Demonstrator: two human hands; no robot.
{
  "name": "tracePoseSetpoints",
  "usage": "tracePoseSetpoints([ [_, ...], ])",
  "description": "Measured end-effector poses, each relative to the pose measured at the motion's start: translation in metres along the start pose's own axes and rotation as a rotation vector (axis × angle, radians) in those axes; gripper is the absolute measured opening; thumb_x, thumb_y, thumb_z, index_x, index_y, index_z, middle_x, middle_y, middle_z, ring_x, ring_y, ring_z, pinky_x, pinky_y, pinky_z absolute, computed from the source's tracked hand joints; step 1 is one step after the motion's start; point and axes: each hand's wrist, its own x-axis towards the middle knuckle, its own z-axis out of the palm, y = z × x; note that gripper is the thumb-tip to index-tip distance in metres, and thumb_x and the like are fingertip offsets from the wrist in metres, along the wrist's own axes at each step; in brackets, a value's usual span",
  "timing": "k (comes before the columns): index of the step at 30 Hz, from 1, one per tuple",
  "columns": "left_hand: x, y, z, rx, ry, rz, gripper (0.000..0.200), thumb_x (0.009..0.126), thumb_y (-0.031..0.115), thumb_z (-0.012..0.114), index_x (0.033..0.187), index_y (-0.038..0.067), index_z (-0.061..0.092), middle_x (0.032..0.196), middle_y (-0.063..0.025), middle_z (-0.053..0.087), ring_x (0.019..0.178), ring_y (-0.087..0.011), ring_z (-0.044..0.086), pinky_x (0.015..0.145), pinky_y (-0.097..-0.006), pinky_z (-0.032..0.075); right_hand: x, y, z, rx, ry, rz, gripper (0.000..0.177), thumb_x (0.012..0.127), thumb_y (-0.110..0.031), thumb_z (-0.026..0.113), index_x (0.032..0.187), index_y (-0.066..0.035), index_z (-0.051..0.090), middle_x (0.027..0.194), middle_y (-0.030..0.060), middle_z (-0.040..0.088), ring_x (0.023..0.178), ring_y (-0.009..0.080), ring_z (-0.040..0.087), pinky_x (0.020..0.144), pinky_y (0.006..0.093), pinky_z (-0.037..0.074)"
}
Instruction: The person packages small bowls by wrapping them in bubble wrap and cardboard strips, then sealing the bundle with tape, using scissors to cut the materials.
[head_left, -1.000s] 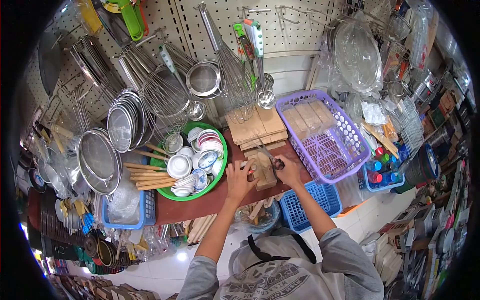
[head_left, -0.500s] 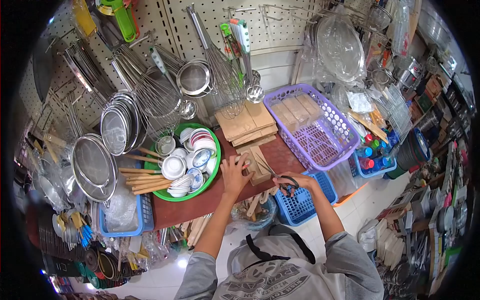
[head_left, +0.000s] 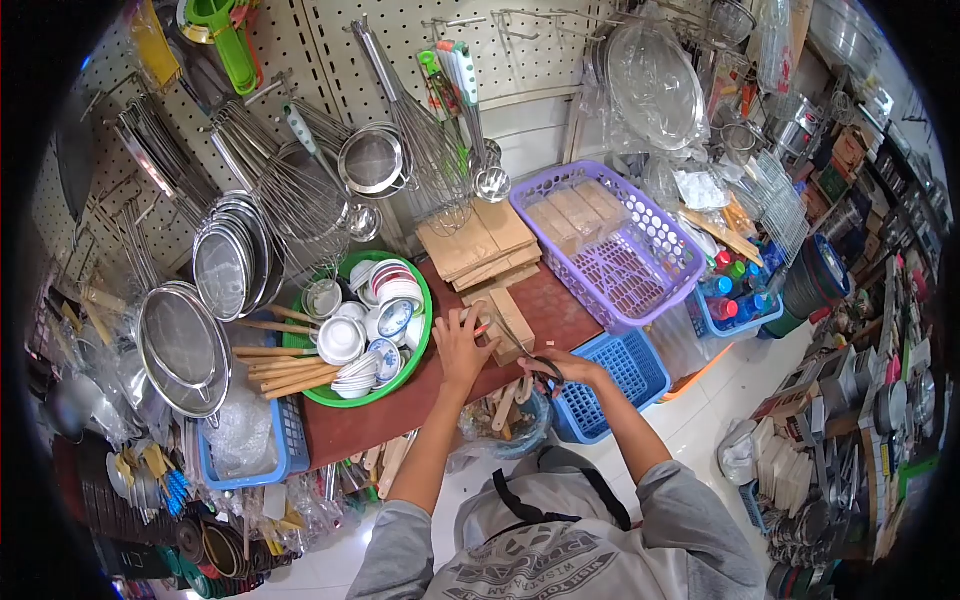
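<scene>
A pair of scissors with dark handles (head_left: 547, 375) is in my right hand (head_left: 568, 370), my fingers closed round the handles. Its blades point up and left across a small brown cardboard box (head_left: 512, 338) on the dark red tabletop (head_left: 562, 310). My left hand (head_left: 463, 348) rests at the left side of that box, fingers bent. Something small with an orange-red edge (head_left: 482, 329) shows at its fingertips, too small to name. Behind the box lies a stack of flat brown cardboard pieces (head_left: 478, 245).
Left stands a green basin (head_left: 425, 345) with small bowls and wooden-handled tools. A purple basket (head_left: 640, 318) holding brown boxes is at the back right; a blue basket (head_left: 615, 385) sits below the table edge. Whisks (head_left: 435, 150) and strainers (head_left: 372, 160) hang behind.
My right hand and the scissors have moved slightly left and nearer the small box's front. My left hand stays beside the box. The whole view has shifted a little.
</scene>
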Motion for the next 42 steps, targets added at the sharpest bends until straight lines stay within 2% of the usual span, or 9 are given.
tracePoseSetpoints([
  [10, -0.001, 0.001, 0.000, -0.012, 0.009, 0.000, 0.076, 0.062, 0.031, 0.087, 0.131, 0.025, 0.056, 0.109, -0.0079, 0.048, 0.098, -0.0310, 0.045, 0.085, -0.0443, 0.038, 0.024, 0.010, 0.013, 0.030, 0.076, -0.045, 0.061, 0.090, -0.067, 0.050, 0.086, -0.006, 0.056, 0.061, 0.0023, 0.058, 0.049, 0.0119, 0.059, 0.045, 0.0241, 0.048],
  [13, -0.001, 0.001, 0.001, -0.005, 0.004, -0.002, 0.076, 0.062, 0.031, 0.087, 0.131, 0.025, 0.056, 0.109, -0.0079, 0.048, 0.098, -0.0312, 0.045, 0.085, -0.0444, 0.038, 0.027, 0.013, 0.016, 0.050, 0.115, -0.065, 0.065, 0.087, -0.069, 0.053, 0.085, -0.004, 0.059, 0.062, 0.0056, 0.061, 0.053, 0.0148, 0.062, 0.047, 0.0274, 0.049],
  [19, -0.001, 0.001, 0.000, 0.002, 0.004, 0.003, 0.076, 0.062, 0.031, 0.087, 0.131, 0.026, 0.056, 0.110, -0.0076, 0.048, 0.098, -0.0313, 0.045, 0.086, -0.0446, 0.038, 0.028, 0.008, 0.019, 0.007, 0.169, -0.083, 0.067, 0.088, -0.067, 0.054, 0.085, -0.001, 0.060, 0.062, 0.0082, 0.063, 0.052, 0.0160, 0.063, 0.045, 0.0289, 0.048],
  [23, -0.001, 0.005, -0.003, 0.001, -0.007, -0.008, 0.073, 0.061, 0.030, 0.088, 0.126, 0.021, 0.056, 0.110, -0.0105, 0.049, 0.100, -0.0323, 0.044, 0.087, -0.0452, 0.037, 0.027, 0.008, 0.019, -0.011, 0.176, -0.111, 0.065, 0.089, -0.064, 0.055, 0.085, 0.000, 0.061, 0.060, 0.0082, 0.062, 0.050, 0.0159, 0.062, 0.045, 0.0282, 0.048],
  [37, -0.003, 0.007, -0.002, 0.013, -0.001, -0.025, 0.071, 0.063, 0.033, 0.086, 0.127, 0.022, 0.056, 0.108, -0.0124, 0.046, 0.100, -0.0332, 0.044, 0.088, -0.0455, 0.037, 0.025, 0.008, 0.018, 0.011, 0.175, -0.126, 0.057, 0.089, -0.059, 0.060, 0.080, -0.003, 0.061, 0.058, 0.0055, 0.059, 0.052, 0.0141, 0.060, 0.047, 0.0286, 0.046],
  [40, -0.004, 0.009, -0.002, 0.015, -0.008, -0.031, 0.070, 0.064, 0.033, 0.086, 0.127, 0.022, 0.056, 0.108, -0.0129, 0.045, 0.100, -0.0335, 0.043, 0.088, -0.0454, 0.036, 0.026, 0.010, 0.019, -0.009, 0.203, -0.178, 0.056, 0.091, -0.058, 0.057, 0.078, -0.003, 0.058, 0.056, 0.0045, 0.057, 0.044, 0.0126, 0.055, 0.040, 0.0253, 0.042],
  [42, -0.006, 0.010, -0.001, 0.036, -0.003, -0.044, 0.071, 0.065, 0.033, 0.086, 0.128, 0.023, 0.055, 0.109, -0.0127, 0.044, 0.100, -0.0329, 0.043, 0.088, -0.0447, 0.035, 0.024, 0.008, 0.020, 0.005, 0.203, -0.190, 0.057, 0.091, -0.058, 0.057, 0.078, -0.003, 0.058, 0.056, 0.0047, 0.057, 0.044, 0.0126, 0.056, 0.039, 0.0252, 0.042],
])
